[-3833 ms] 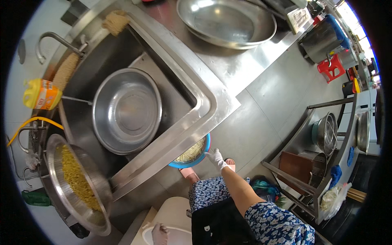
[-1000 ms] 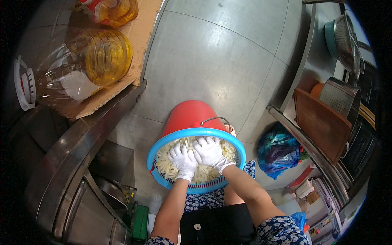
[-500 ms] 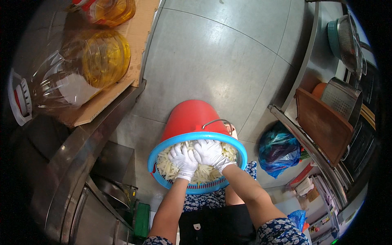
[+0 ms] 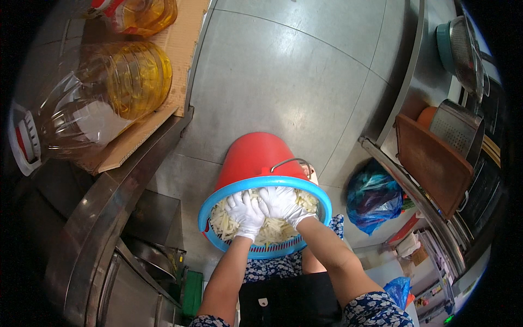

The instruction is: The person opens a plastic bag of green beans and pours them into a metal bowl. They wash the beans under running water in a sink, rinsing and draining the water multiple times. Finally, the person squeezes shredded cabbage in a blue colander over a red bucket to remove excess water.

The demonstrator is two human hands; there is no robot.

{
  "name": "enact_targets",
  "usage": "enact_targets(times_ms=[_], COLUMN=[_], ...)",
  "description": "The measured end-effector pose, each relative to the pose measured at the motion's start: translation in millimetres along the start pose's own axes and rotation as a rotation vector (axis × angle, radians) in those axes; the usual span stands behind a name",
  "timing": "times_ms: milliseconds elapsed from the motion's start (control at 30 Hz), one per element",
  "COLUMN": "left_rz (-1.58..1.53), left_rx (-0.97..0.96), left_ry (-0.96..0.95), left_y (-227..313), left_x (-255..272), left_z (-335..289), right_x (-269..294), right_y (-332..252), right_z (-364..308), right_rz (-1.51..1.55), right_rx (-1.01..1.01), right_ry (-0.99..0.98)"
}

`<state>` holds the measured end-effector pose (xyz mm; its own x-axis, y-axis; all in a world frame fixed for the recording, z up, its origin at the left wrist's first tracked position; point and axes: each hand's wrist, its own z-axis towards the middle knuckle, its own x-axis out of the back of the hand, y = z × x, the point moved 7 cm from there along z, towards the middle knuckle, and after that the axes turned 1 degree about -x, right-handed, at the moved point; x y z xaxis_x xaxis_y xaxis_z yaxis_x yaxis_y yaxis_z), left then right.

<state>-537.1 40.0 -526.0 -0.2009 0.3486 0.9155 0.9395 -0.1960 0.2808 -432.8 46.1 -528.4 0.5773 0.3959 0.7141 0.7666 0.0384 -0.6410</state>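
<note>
Gray tiles are covering the floor [image 4: 289, 82] of this kitchen, and low down in the middle a blue slotted plastic basket [image 4: 267, 254] is sitting at the mouth of a red bucket [image 4: 256, 155]. Pale shredded vegetable strips [image 4: 272, 234] are filling the basket. On its left side the gloved left hand [image 4: 246, 214] is lying over them, fingers spread; beside it the gloved right hand [image 4: 284, 207] is pressing down flatter, its fingertips hidden, so I can't tell whether it is gripping any. Singly the strips are looking light, limber and probably damp and slippery; massed together, they are likely weighing a fair bit. Broad palms would be suiting them better than a pinch, while the basket's thick rim is offering the firmest hold, one hand at each side.

Farther left, a large clear oil jug [image 4: 139, 82] is lying on cardboard [image 4: 180, 65] over a steel tabletop [image 4: 103, 196], whose edge is limiting elbow room. Behind the basket's right half, a wire handle [image 4: 291, 161] is arching close to the rim and could be catching a glove. Rightward, a blue plastic bag [image 4: 373, 199] is slumping on the floor, and a brown board [image 4: 430, 166] is leaning before a perforated steel container [image 4: 455, 128].
</note>
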Motion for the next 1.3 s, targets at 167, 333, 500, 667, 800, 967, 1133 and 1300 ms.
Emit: enact_targets(times_ms=[167, 333, 500, 667, 800, 967, 1133, 1300], left_rz=[0.01, 0.019, 0.004, 0.002, -0.014, 0.0, 0.025, 0.016], left_rx=[-0.014, -0.009, 0.009, 0.001, -0.003, -0.035, -0.019, -0.026], left_ry=[0.003, -0.031, -0.057, -0.065, -0.063, 0.013, 0.005, 0.024], left_y=[0, -1, -2, -2, -2, 0, 0, 0], left_x=[-1, -2, -3, -2, -2, 2, 1, 1], left_z=[1, 2, 3, 6, 8, 11, 11, 13], right_x=[-3, 3, 1, 4, 3, -13, -15, -3], right_y=[2, 0, 2, 3, 4, 9, 11, 8], right_z=[2, 6, 6, 9, 10, 6, 7, 12], right_rz=[0.007, -0.069, 0.013, 0.024, 0.028, 0.061, 0.102, 0.066], right_rx=[-0.035, 0.018, -0.028, -0.025, -0.025, -0.124, -0.144, -0.102], right_ry=[-0.056, -0.012, -0.071, -0.065, -0.081, -0.242, -0.262, -0.117])
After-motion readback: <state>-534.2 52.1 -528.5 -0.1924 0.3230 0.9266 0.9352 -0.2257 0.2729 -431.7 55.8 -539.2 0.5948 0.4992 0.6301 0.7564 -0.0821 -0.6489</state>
